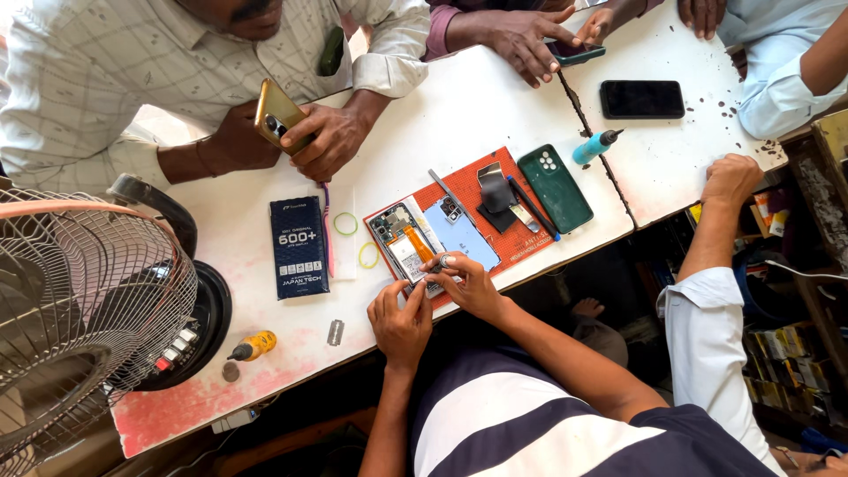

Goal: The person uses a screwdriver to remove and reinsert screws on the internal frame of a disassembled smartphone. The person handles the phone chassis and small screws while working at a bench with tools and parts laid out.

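An opened phone (399, 240), with its battery and an orange ribbon cable showing, lies on the left end of a red work mat (517, 231). My left hand (402, 322) grips the phone's near edge with fingers and thumb. My right hand (470, 284) comes in from the right and pinches a small grey part (440, 262) over the phone's lower corner. A light blue back cover (465, 237) lies next to the phone under my right fingertips. What the small part is cannot be made out.
A green phone back (555, 187), black pouch (496, 196), blue bottle (596, 145), black phone (642, 99), dark blue box (299, 246) and yellow bottle (254, 345) lie on the white table (459, 106). A fan (79, 309) stands left. Other people's hands hold phones opposite.
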